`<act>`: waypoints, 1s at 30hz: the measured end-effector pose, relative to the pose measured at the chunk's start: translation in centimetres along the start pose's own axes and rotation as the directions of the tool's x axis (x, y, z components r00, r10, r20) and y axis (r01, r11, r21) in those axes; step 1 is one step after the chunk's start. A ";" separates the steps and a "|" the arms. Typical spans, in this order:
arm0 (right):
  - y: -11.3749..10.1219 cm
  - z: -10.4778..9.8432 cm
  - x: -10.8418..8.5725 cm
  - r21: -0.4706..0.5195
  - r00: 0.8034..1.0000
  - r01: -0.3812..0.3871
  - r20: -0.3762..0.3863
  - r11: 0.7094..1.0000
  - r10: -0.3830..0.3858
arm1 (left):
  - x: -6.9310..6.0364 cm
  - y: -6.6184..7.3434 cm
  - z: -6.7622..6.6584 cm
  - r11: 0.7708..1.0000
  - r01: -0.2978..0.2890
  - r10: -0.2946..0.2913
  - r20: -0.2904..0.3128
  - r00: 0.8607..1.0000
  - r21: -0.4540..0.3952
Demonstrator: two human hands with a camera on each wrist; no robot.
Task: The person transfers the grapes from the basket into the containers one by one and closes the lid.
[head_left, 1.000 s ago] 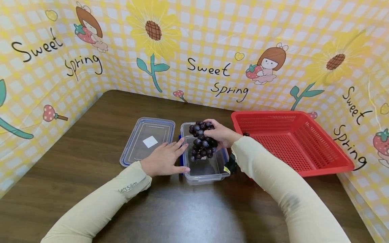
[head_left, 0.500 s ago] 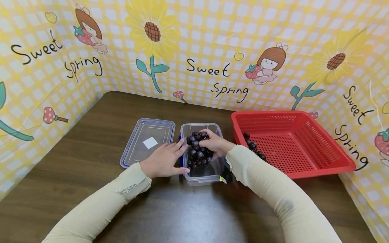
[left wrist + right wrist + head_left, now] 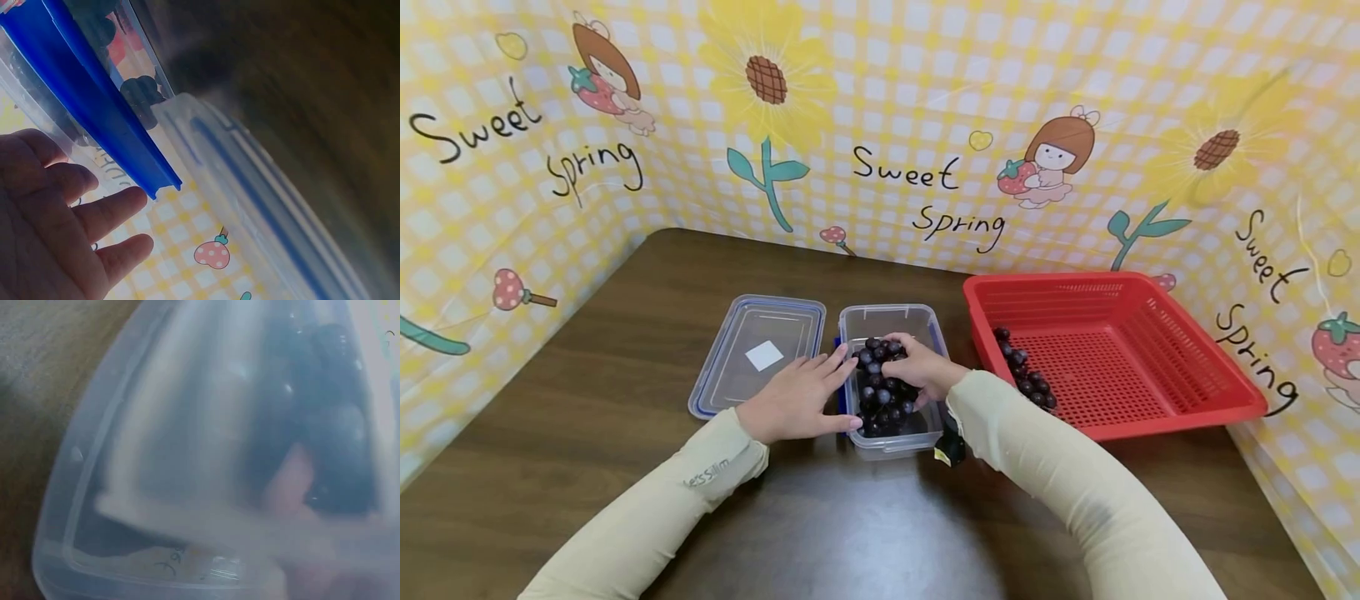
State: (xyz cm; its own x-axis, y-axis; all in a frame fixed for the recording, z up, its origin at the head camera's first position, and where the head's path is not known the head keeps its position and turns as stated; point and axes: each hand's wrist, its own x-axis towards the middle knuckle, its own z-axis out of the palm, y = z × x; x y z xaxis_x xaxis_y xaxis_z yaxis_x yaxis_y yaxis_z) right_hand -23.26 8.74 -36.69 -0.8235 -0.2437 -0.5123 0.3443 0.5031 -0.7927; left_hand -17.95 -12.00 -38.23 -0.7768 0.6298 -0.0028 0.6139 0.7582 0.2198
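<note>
Head view: nearest us, two cream sleeves [image 3: 640,508] reach in over the brown table [image 3: 820,525]. The left hand [image 3: 793,402] lies with fingers spread along the left edge of a clear container [image 3: 891,448]; in the left wrist view we see its fingers beside the blue latch [image 3: 103,112], though we cannot tell how firmly they press. A black object [image 3: 951,448] with a yellow mark sits just beside the container's front right corner. The right hand [image 3: 922,368] dips inside, thumb and fingers curled round a bunch of dark grapes [image 3: 877,400]; the right wrist view shows us this only blurred, through plastic. To the left lies a blue-edged lid [image 3: 793,333] bearing a white label [image 3: 764,356]. On the right, a red basket [image 3: 1105,367] holds more grapes [image 3: 1024,371] along its left wall. Behind everything we see a yellow checked cloth [image 3: 895,100] reading "Sweet Spring".
</note>
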 end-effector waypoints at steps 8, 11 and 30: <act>0.5 0.4 0.0 0.030 1.000 -0.005 0.013 1.000 0.005 | 0.0 -0.1 0.2 1.000 0.013 -0.013 -0.005 1.000 0.019; 0.6 0.5 0.1 0.034 1.000 -0.012 0.020 0.999 0.011 | 0.0 -0.1 0.3 1.000 0.015 -0.014 -0.008 1.000 0.018; 0.2 2.1 0.2 -0.094 0.997 0.057 0.055 0.994 -0.052 | 0.0 0.0 0.5 1.000 0.002 -0.002 -0.018 1.000 0.028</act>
State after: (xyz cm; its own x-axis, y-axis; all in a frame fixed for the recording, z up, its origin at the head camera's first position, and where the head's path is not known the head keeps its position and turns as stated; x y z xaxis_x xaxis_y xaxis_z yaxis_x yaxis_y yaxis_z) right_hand -22.41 7.10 -37.67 -0.8143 -0.3151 -0.4875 0.2527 0.5637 -0.7864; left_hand -17.93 -11.93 -38.69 -0.7804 0.6252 0.0144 0.6157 0.7641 0.1927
